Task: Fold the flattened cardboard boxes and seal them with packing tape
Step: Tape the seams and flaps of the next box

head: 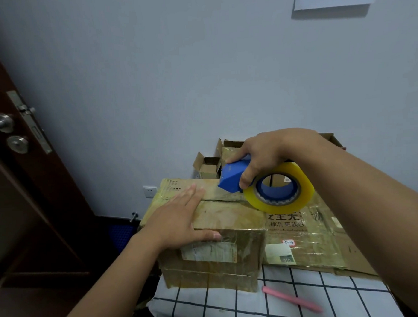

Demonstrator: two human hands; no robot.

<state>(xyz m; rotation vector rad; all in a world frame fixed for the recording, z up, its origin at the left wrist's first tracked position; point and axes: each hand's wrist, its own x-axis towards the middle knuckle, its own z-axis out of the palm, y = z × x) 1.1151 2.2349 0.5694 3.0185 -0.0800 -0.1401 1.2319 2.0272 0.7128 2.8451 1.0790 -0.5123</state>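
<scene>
A folded brown cardboard box (222, 260) stands on the table's left part, its top flaps closed along a seam. My left hand (179, 219) lies flat on the box top, fingers spread, thumb over the front edge. My right hand (265, 156) grips a blue tape dispenser (235, 178) that carries a yellowish roll of packing tape (278, 188). The dispenser's nose rests on the box top by the seam. Flattened cardboard (309, 240) with printed characters and white labels lies to the right, under the roll.
A white cloth with a dark grid (281, 303) covers the table. A pink pen-like stick (290, 298) lies on it. Small open boxes (208, 166) stand at the back by the wall. A dark wooden door (19, 166) with a metal handle is at left.
</scene>
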